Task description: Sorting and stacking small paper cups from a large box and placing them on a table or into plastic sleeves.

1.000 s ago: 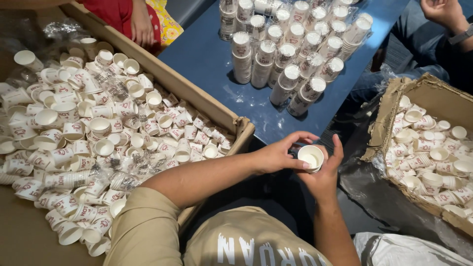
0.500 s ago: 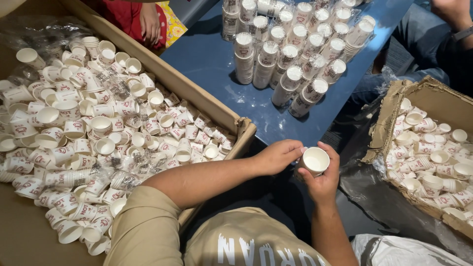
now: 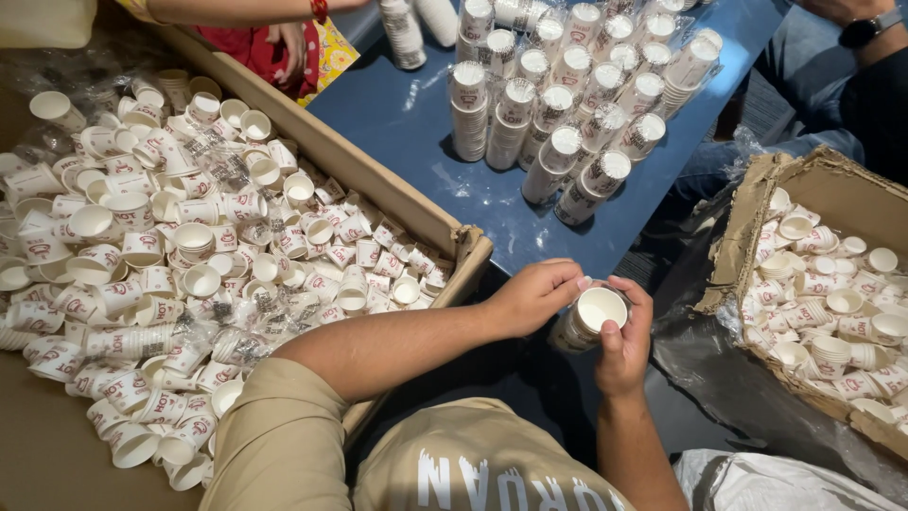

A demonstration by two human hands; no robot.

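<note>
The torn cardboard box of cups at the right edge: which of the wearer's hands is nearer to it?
Right. The right hand holds the cup stack just left of the torn box; the left hand is farther left.

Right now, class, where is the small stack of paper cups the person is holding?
In the head view, the stack of paper cups sits lower centre-right, gripped between the left hand and right hand, just below the blue table.

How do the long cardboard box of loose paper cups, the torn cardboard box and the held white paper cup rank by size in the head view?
1. long cardboard box
2. torn cardboard box
3. held white paper cup
</note>
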